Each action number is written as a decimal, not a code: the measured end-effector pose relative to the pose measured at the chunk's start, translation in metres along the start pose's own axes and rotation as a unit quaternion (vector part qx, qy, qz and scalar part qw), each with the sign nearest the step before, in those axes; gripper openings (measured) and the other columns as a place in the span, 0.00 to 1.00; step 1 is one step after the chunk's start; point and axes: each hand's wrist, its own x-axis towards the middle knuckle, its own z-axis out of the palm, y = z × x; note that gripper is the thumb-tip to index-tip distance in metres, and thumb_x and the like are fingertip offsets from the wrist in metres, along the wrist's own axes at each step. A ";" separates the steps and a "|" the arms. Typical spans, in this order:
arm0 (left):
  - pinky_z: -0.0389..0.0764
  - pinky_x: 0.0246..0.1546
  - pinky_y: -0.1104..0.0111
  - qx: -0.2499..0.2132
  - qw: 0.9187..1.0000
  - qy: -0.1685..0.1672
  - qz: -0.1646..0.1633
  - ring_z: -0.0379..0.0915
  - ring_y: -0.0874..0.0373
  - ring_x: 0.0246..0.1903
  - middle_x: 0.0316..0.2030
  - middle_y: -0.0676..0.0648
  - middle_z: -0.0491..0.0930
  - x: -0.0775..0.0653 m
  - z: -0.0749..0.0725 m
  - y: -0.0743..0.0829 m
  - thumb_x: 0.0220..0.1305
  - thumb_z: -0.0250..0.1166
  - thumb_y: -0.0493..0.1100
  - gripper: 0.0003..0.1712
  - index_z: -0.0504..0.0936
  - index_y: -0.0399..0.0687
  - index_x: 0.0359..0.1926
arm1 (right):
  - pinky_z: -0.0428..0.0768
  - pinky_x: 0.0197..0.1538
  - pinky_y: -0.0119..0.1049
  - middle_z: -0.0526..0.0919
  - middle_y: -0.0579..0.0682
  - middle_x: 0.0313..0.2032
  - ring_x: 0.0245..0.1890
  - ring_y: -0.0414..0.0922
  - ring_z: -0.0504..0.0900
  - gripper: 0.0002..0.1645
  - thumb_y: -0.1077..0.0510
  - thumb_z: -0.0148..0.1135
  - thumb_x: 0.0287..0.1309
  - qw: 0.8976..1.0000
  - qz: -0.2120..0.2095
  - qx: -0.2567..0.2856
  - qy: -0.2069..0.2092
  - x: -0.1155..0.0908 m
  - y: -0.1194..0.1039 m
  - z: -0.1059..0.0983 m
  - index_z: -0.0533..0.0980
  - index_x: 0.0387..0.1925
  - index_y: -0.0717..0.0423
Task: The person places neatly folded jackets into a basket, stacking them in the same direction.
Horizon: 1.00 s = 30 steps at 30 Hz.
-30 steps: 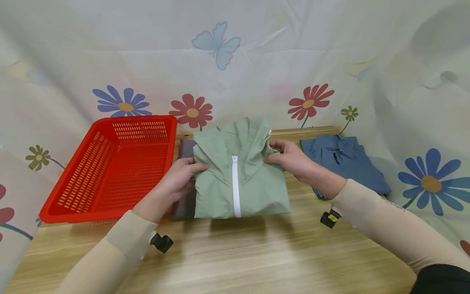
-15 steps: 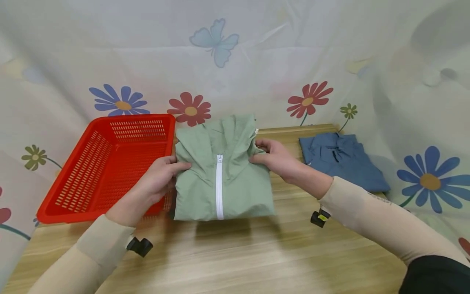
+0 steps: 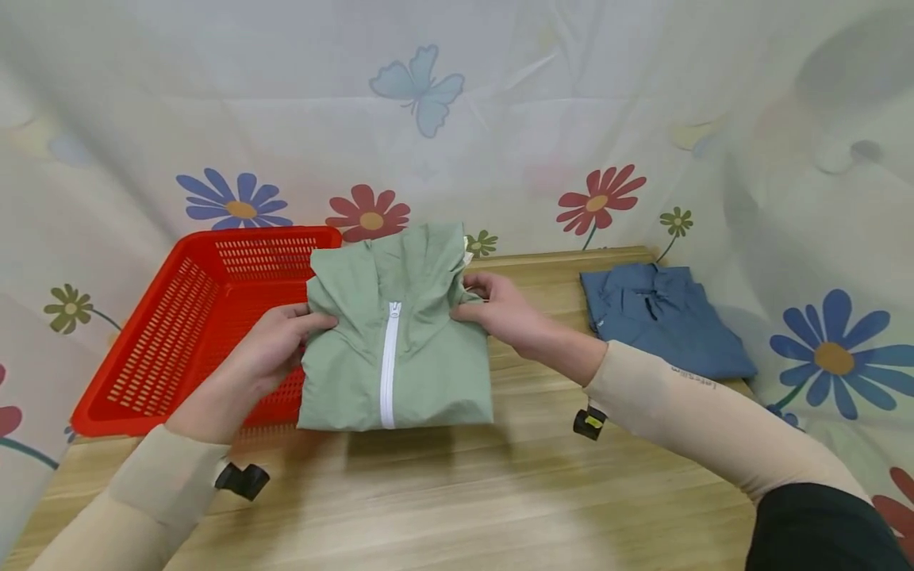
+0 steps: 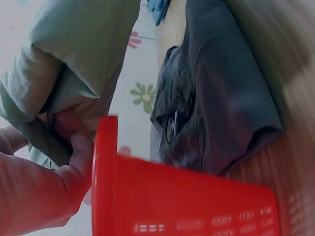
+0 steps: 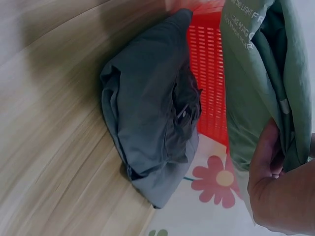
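Note:
A folded light-green jacket (image 3: 435,373) with a white front zipper is held up above the table, its left part in front of the red basket (image 3: 257,232). My left hand (image 3: 274,349) pinches its left side, thumb on the front. On the opposite side my right hand (image 3: 507,313) grips the edge near the collar. Beneath the jacket, a folded dark grey garment (image 5: 145,113) lies on the table beside the basket; the jacket hides it in the head view. White lettering shows on the jacket (image 5: 246,88) in the right wrist view.
A folded blue garment (image 3: 671,325) lies at the right on the wooden table (image 3: 514,492). Behind the table hangs a flower-printed curtain (image 3: 500,143). The basket has raised, slotted walls and stands at the left.
Both hands have carried the green jacket leftward, from over the grey garment toward the red basket. The grey garment, visible at first, is now hidden in the head view.

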 end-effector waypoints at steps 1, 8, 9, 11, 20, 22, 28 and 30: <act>0.83 0.46 0.68 0.002 1.000 0.002 0.000 0.81 0.57 0.42 0.46 0.51 0.82 0.000 -0.002 0.000 0.74 0.63 0.50 0.34 0.67 0.34 0.71 | 0.83 0.47 0.39 0.79 0.59 0.55 0.49 0.49 0.80 0.28 0.66 0.64 0.63 1.000 0.000 0.005 -0.001 0.002 0.000 0.002 0.70 0.63 0.68; 0.83 0.47 0.67 0.018 1.000 0.010 -0.005 0.81 0.58 0.44 0.48 0.53 0.81 -0.002 -0.016 -0.001 0.74 0.63 0.52 0.38 0.64 0.37 0.75 | 0.83 0.42 0.37 0.81 0.57 0.51 0.42 0.46 0.81 0.23 0.66 0.64 0.62 1.000 0.003 0.013 -0.005 0.007 -0.001 0.017 0.73 0.58 0.66; 0.83 0.47 0.67 0.020 1.000 0.010 -0.004 0.81 0.58 0.44 0.48 0.53 0.81 -0.002 -0.018 -0.001 0.74 0.63 0.52 0.38 0.64 0.37 0.75 | 0.83 0.42 0.37 0.81 0.57 0.51 0.43 0.46 0.81 0.23 0.66 0.64 0.63 1.000 0.000 0.012 -0.005 0.008 -0.001 0.019 0.73 0.58 0.66; 0.83 0.47 0.68 0.024 1.000 0.012 -0.004 0.81 0.58 0.43 0.47 0.55 0.82 -0.002 -0.023 0.000 0.75 0.62 0.52 0.38 0.63 0.36 0.75 | 0.83 0.44 0.38 0.81 0.57 0.53 0.45 0.47 0.81 0.23 0.66 0.64 0.63 1.000 -0.005 0.014 -0.006 0.010 -0.003 0.022 0.73 0.59 0.66; 0.84 0.44 0.68 0.029 0.999 0.018 -0.007 0.83 0.60 0.39 0.40 0.58 0.84 -0.001 -0.037 -0.001 0.75 0.62 0.52 0.37 0.63 0.35 0.74 | 0.80 0.54 0.41 0.80 0.60 0.56 0.52 0.49 0.79 0.28 0.66 0.65 0.61 1.000 -0.012 0.019 0.012 0.023 -0.007 0.036 0.71 0.63 0.69; 0.84 0.43 0.68 0.026 0.999 0.020 -0.009 0.83 0.61 0.39 0.40 0.59 0.84 -0.001 -0.039 -0.001 0.75 0.62 0.52 0.37 0.63 0.35 0.75 | 0.80 0.55 0.42 0.80 0.60 0.55 0.52 0.49 0.79 0.29 0.66 0.65 0.62 1.000 -0.009 0.024 0.012 0.025 -0.007 0.039 0.71 0.63 0.68; 0.84 0.43 0.68 0.026 0.999 0.023 -0.008 0.82 0.61 0.39 0.40 0.60 0.84 -0.004 -0.049 0.002 0.75 0.62 0.51 0.37 0.63 0.36 0.75 | 0.79 0.55 0.41 0.79 0.59 0.55 0.51 0.48 0.78 0.28 0.64 0.66 0.63 1.000 -0.008 0.029 0.007 0.033 -0.006 0.045 0.71 0.63 0.67; 0.85 0.43 0.67 0.027 0.999 0.021 -0.005 0.83 0.61 0.39 0.40 0.60 0.84 -0.004 -0.053 0.002 0.75 0.62 0.51 0.37 0.63 0.36 0.75 | 0.79 0.55 0.40 0.79 0.59 0.55 0.51 0.47 0.78 0.29 0.64 0.66 0.63 0.999 -0.009 0.030 0.007 0.036 -0.006 0.047 0.71 0.63 0.67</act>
